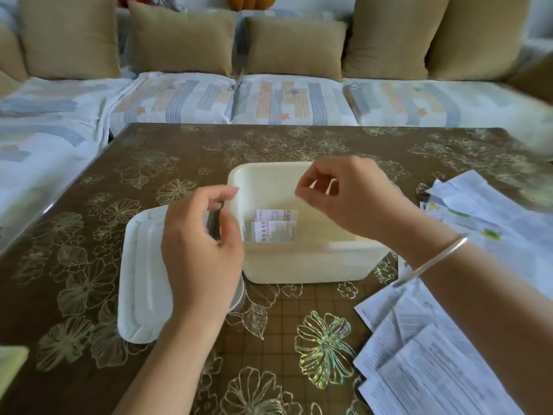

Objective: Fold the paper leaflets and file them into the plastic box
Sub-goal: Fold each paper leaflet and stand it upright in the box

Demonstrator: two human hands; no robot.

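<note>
Your plastic box (299, 265) sits open at the middle of the bench (284, 324), with folded leaflets (275, 227) inside by its near wall; your right grip (350, 199) hovers above it, fingers curled, thumb meeting forefinger on nothing visible; your left grip (200, 250) curls at the box's left wall, perhaps pinching it, though I cannot tell; the lid (140, 280) lies just left; unfolded leaflets (434, 369) crowd the right edge.

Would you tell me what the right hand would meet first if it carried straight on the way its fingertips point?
Probably the left hand: the right hand points left across the open plastic box; depth is unclear.
</note>
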